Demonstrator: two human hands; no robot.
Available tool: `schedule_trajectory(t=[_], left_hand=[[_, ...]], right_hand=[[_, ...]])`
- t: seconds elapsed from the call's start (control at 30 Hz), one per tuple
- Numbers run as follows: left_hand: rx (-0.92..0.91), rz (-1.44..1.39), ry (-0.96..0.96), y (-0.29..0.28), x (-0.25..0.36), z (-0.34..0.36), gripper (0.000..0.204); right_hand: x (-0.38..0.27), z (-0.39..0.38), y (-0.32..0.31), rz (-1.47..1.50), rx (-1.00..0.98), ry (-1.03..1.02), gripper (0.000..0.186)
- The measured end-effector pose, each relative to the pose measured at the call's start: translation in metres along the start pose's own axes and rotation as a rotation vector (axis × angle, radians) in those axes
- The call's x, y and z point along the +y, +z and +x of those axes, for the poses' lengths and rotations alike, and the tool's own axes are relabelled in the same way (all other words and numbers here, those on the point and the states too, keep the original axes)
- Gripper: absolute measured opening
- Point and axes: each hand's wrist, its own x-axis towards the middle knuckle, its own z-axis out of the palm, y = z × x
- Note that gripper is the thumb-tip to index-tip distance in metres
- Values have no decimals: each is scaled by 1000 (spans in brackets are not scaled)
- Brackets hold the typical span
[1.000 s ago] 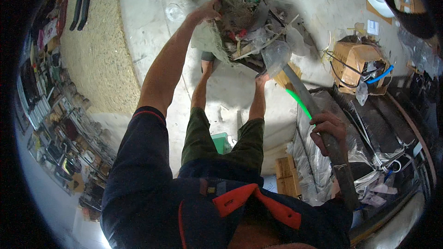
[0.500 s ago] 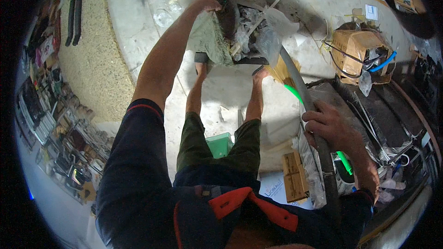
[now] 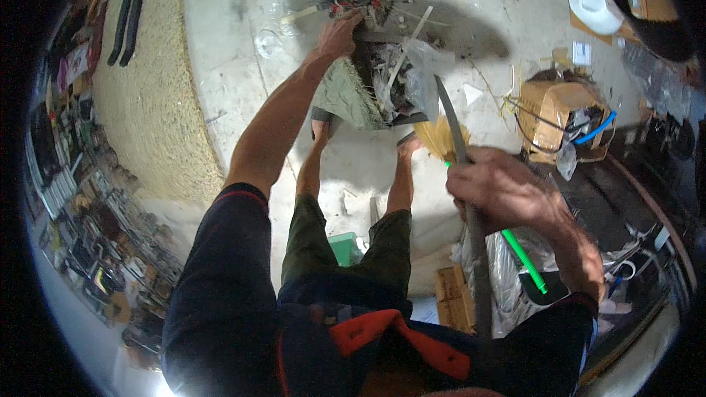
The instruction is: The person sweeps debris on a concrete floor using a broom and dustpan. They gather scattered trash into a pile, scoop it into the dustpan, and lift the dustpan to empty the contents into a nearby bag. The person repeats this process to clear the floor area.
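My left hand [image 3: 340, 35] reaches far forward, its fingers closed at the far left edge of a dark container of rubbish [image 3: 360, 66]. Inside are crumpled clear plastic [image 3: 419, 77] and a pale thin strip [image 3: 412, 43]; a frayed green woven sack [image 3: 344, 95] hangs over its near left side. A tangle of wires and red scraps [image 3: 354, 4] lies just beyond my fingertips. My right hand [image 3: 493, 184] is wrapped around a long, slightly curved grey strip [image 3: 452, 121], which slants from beside the container back toward my body. What exactly my left fingertips pinch is partly hidden.
A broom [image 3: 441, 138] with straw bristles and a green handle lies under the strip. An open cardboard box [image 3: 544, 114] with hoses stands at the right. A brown carton [image 3: 454, 298] and a green bin [image 3: 343, 248] are near my legs. Metal parts [image 3: 110, 235] crowd the left.
My right hand has moved forward and left, bringing the grey strip more upright in view. The container now appears slightly nearer; my left hand has stayed at its edge.
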Motion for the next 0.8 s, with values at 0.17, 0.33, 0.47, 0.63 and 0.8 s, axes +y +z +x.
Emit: schedule_trajectory(t=[0.17, 0.33, 0.47, 0.63, 0.8], left_hand=[[173, -177, -503, -20, -26, -9, 50], [243, -202, -700, -25, -64, -33, 44], [183, -271, -917, -24, -88, -45, 40], [502, -934, -1285, -20, -100, -56, 34], [482, -733, -831, -29, -79, -64, 34]], right_hand=[[-25, 31, -31, -42, -101, -11, 30], [-40, 54, -48, -76, -164, -64, 28], [-46, 71, -56, -119, -247, -82, 20], [-56, 76, -51, -179, -324, -110, 9], [-42, 84, -45, -99, -335, 9, 15]])
